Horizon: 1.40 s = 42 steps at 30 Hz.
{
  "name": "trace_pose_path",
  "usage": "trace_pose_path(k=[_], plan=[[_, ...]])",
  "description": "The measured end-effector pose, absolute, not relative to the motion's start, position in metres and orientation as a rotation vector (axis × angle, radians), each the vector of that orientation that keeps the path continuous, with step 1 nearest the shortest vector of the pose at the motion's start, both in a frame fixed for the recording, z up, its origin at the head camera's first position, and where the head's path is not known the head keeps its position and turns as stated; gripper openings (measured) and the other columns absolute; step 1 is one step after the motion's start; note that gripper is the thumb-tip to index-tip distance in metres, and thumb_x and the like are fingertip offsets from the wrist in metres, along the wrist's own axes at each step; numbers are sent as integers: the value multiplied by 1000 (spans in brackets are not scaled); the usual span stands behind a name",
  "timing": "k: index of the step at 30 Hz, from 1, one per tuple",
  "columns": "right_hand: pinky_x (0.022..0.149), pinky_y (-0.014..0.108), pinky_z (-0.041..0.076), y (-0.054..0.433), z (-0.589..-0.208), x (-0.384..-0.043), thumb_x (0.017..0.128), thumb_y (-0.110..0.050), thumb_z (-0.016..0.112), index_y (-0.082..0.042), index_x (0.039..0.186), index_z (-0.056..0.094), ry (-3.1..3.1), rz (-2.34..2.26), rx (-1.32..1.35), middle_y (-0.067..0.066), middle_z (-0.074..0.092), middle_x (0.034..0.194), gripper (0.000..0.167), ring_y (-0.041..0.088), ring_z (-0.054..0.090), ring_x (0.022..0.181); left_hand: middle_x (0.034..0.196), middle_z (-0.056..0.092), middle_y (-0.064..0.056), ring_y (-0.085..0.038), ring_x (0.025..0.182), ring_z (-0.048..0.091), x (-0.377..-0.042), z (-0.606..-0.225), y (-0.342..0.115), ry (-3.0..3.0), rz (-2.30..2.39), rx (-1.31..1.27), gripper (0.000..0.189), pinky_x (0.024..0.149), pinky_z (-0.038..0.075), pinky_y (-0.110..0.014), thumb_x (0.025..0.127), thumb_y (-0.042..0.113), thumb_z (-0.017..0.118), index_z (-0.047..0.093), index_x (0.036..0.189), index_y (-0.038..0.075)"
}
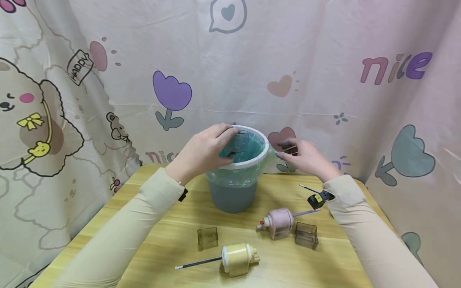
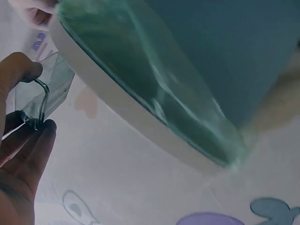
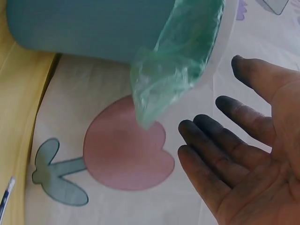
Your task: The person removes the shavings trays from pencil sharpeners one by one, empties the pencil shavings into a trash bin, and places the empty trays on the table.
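My left hand (image 1: 207, 148) is over the near left rim of a blue-grey waste bin (image 1: 232, 196). Its thumb and fingers pinch a small clear plastic box (image 2: 55, 86), which shows over the bin's mouth in the head view. A green plastic bag (image 1: 253, 176) lines the bin and folds down outside its white rim (image 1: 265, 150). My right hand (image 1: 302, 154) is just right of the bin, fingers spread and holding nothing. In the right wrist view its fingertips (image 3: 187, 126) look dark, close to a loose flap of the bag.
On the wooden table (image 1: 173, 224) lie a yellow pencil sharpener (image 1: 237, 258) and a pink pencil sharpener (image 1: 281, 222), each with a pencil in it. Near them are two smoky see-through boxes, a left one (image 1: 207, 239) and a right one (image 1: 306, 236). A printed curtain (image 1: 230, 60) hangs behind.
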State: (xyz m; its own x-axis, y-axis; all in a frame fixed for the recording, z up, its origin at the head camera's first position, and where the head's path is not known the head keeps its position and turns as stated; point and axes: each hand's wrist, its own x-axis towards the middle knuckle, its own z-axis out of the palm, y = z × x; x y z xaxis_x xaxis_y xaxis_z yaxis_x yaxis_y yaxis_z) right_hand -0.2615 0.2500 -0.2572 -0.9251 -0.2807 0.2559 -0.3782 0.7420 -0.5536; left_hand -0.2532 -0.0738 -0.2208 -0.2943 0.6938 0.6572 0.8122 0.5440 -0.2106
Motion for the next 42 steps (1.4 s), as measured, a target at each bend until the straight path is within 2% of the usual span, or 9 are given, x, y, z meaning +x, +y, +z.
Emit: trace_pose_path(k=[4,10,18,25,29,34,42], plan=[[102,55,62,266,-259,-256,106,-30,67,2,143,63,-2792,903,528,25,73,131,48,42,72,119,122,71,-15,-29,109,72,-252,-222,-53,-2005,-263,-1259,64,101,64,-39,80,18,93,65,134,-3],[101,54,62,283,-265,-251,106,-32,67,0,142,64,-2796,897,522,24,74,130,48,40,74,117,126,72,-12,-26,116,73,-247,-228,-23,-2001,-294,-1320,69,108,61,-35,78,22,95,65,136,-2],[103,58,61,304,-273,-242,108,-34,66,0,142,64,-2814,877,481,26,72,132,49,43,73,118,124,72,-8,-20,108,73,-244,-254,8,-2063,-329,-1366,71,100,63,-30,78,28,96,65,136,1],[98,56,63,318,-280,-233,107,-36,66,-1,144,63,-2812,863,466,24,73,131,51,41,74,116,129,72,-10,-21,114,72,-242,-281,30,-2189,-413,-1415,67,103,62,-32,87,28,89,62,140,0],[96,54,65,325,-283,-229,107,-37,66,-1,144,63,-2809,855,458,24,74,131,51,41,75,114,131,72,-11,-24,120,71,-246,-296,40,-2299,-503,-1390,68,107,61,-36,87,27,90,58,141,2],[98,57,63,332,-287,-224,107,-35,67,-1,142,65,-2806,838,451,24,74,132,49,41,74,117,131,72,-11,-25,121,72,-253,-313,52,-2415,-569,-1344,67,107,61,-40,87,26,90,57,141,4],[98,55,64,341,-297,-217,106,-33,68,-2,140,66,-2805,861,453,22,75,131,46,39,75,115,121,77,-15,-29,113,76,-268,-337,64,-2523,-616,-1311,63,102,63,-37,86,23,92,59,134,0]])
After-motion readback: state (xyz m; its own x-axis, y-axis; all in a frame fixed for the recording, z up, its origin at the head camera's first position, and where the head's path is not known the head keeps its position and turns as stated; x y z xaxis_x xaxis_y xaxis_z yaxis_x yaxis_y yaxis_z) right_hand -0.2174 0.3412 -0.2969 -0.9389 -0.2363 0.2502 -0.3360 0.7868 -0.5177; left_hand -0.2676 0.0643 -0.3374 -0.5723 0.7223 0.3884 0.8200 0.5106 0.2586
